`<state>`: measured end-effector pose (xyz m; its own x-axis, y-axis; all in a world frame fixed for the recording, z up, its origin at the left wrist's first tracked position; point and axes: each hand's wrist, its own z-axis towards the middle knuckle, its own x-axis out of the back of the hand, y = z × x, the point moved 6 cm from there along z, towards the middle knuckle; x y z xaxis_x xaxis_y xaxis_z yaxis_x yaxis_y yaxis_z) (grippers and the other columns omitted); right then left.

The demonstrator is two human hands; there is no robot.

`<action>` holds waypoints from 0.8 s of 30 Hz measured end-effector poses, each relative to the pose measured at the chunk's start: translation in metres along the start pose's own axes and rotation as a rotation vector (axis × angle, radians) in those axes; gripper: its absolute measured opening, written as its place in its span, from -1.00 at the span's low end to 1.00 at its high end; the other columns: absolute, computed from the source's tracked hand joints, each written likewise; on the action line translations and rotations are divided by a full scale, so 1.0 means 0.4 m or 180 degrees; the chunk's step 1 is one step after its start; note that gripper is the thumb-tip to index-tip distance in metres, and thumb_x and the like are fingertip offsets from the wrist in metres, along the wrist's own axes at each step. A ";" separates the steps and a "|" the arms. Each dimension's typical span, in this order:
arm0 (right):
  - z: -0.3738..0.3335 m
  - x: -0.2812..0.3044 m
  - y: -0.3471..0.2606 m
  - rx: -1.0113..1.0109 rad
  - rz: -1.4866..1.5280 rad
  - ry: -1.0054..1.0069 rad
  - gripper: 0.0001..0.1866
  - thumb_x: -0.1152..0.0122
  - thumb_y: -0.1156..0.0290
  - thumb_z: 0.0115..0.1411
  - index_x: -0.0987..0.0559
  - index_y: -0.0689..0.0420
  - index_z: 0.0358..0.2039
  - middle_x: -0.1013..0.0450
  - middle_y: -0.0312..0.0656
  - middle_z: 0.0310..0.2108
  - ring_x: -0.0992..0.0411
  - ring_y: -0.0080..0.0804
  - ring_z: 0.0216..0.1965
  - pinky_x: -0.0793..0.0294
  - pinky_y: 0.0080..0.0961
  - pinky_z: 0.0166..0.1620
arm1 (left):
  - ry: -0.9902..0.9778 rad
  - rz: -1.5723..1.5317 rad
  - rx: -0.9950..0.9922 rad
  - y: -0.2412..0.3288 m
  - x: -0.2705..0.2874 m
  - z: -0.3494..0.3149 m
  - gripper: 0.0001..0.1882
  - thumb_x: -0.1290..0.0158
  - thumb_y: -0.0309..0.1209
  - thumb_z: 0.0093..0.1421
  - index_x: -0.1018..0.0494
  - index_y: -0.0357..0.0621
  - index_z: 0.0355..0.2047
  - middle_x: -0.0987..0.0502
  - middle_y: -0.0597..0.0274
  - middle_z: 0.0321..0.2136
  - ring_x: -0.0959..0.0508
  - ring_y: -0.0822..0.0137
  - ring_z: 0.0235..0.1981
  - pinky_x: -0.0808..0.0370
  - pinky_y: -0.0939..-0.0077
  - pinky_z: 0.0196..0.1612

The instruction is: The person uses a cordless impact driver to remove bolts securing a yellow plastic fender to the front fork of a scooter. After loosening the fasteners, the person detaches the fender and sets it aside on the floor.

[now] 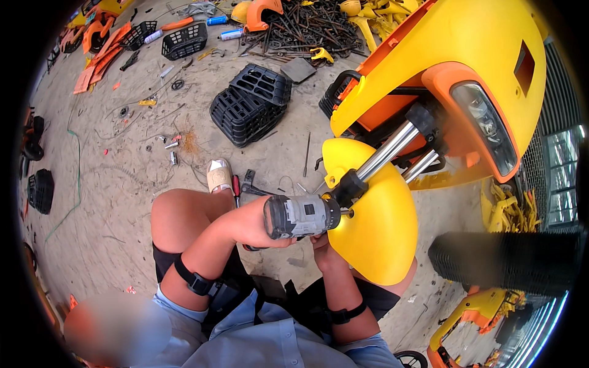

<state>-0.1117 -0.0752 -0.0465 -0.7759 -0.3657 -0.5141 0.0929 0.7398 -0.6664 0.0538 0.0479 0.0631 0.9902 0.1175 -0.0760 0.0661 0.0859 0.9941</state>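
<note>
My left hand is closed around the handle of a grey cordless drill; the drill body hides most of its fingers. The drill's bit points right and meets a dark hole in a yellow front mudguard. My right hand is just below the drill's chuck, at the mudguard's near left edge. Its fingers are curled, and what they hold is hidden. Above the mudguard, a shiny metal fork tube runs up to a yellow and orange scooter body with a headlight.
Black plastic baskets lie stacked on the concrete floor. Behind them is a heap of metal rods. A red-handled screwdriver lies beside my shoe. A ribbed black roll-like object is at the right. Loose hardware is scattered at left.
</note>
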 end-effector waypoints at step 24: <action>-0.050 -0.050 -0.026 -0.0103 0.0109 -0.0422 -0.60 -0.05 0.05 0.36 -0.34 0.03 -0.54 -0.17 -0.36 -0.65 -0.10 -0.56 -0.66 -0.09 -0.60 -0.56 | 0.0114 0.0344 0.0361 0.026 0.014 0.002 -0.63 -0.37 -0.50 -0.09 -0.51 -0.26 -0.25 -0.63 0.19 -0.39 -0.57 0.42 -0.41 -0.56 0.46 -0.28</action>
<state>-0.1095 -0.0644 -0.0186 -0.6832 -0.4098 -0.6045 0.0959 0.7702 -0.6305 0.0601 0.0488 0.0729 0.9873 0.1555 0.0313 -0.0251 -0.0413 0.9988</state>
